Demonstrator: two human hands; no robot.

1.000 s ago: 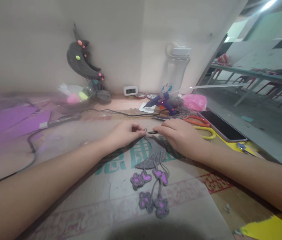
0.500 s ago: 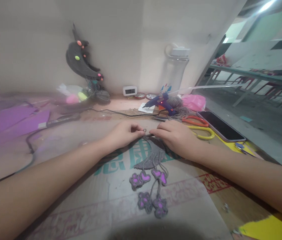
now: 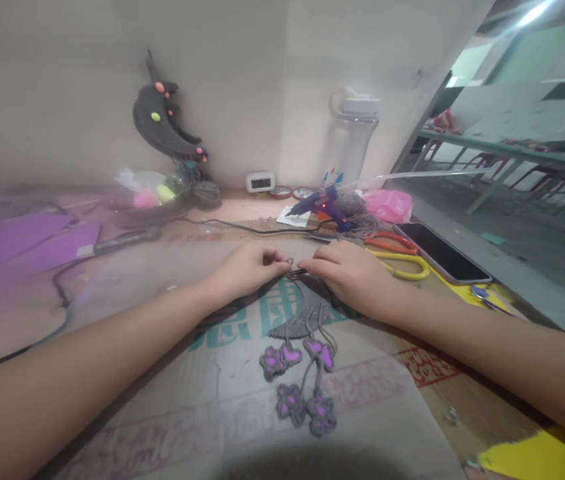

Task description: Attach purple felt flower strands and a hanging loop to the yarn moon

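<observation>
A grey yarn ornament [image 3: 302, 320] with purple heart and flower pendants [image 3: 307, 407] lies flat on a printed cardboard sheet [image 3: 242, 393]. My left hand [image 3: 249, 267] pinches the small yarn loop at the ornament's top. My right hand [image 3: 349, 270] is closed on a thin dark tool, probably tweezers [image 3: 298, 271], whose tip meets that loop. Both hands rest on the sheet, fingertips nearly touching.
A blue glue gun [image 3: 325, 205], orange and yellow scissors [image 3: 402, 257] and a phone [image 3: 442, 252] lie behind my right hand. A water jug [image 3: 349, 143], small clock [image 3: 261, 181], dark moon-shaped ornament [image 3: 165, 123] and a black cable [image 3: 62, 287] stand further back and left. Yellow foam [image 3: 537, 457] is at the lower right.
My right hand has slid slightly left, bringing the tool's tip closer to the loop held by my left hand. The ornament has barely shifted.
</observation>
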